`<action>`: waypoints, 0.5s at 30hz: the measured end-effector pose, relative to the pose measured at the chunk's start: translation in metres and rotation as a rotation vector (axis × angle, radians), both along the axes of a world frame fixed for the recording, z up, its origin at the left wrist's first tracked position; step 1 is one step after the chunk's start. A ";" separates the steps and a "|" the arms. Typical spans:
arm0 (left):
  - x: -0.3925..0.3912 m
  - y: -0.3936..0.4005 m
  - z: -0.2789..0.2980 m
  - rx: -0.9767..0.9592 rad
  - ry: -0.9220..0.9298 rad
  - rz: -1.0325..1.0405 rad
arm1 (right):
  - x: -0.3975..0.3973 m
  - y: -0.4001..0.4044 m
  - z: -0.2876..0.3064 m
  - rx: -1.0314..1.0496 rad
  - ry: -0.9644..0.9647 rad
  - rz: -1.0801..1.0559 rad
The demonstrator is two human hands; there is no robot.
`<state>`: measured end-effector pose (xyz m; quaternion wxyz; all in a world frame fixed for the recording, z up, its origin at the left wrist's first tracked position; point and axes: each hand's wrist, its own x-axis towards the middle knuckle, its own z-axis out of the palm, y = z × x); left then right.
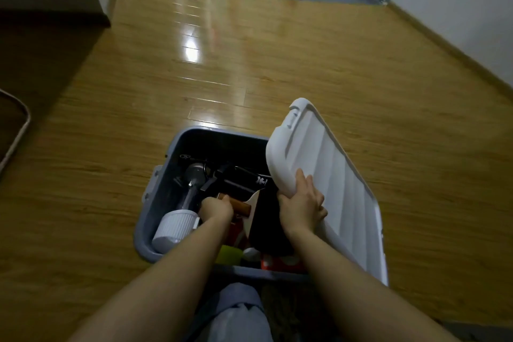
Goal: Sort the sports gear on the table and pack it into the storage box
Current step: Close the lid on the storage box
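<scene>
Already the storage box point(163, 189) sits on the floor w/ gear inside; left hand point(216, 209) curls round a wooden handle point(240, 207), right hand point(302, 209) grips the tilted lid point(327, 175) edge. Risk: lid could catch protruding gear & not seat

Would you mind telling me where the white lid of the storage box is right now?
In the head view, the white lid is tilted over the right side of the storage box, gripped at its near edge by the right hand.

Both my bare forearms reach forward; my left hand point(217, 208) is curled into a fist, my right hand point(302, 206) clamps, fingers bent.
</scene>
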<state>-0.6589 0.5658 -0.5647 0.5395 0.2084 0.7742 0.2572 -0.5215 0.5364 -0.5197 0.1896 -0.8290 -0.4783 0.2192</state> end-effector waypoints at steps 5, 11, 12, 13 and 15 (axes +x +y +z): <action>0.001 0.004 0.003 -0.119 0.042 -0.143 | 0.002 -0.007 -0.016 -0.048 -0.057 0.068; 0.005 0.005 0.018 0.175 -0.224 -0.050 | -0.012 -0.016 -0.019 -0.034 -0.099 0.155; 0.004 0.002 0.020 0.221 -0.264 -0.046 | -0.017 -0.019 -0.019 -0.037 -0.115 0.184; 0.002 -0.001 0.022 0.260 -0.279 -0.055 | -0.021 -0.022 -0.019 -0.040 -0.132 0.212; 0.000 -0.006 0.026 0.326 -0.268 -0.081 | -0.030 -0.027 -0.020 -0.050 -0.157 0.266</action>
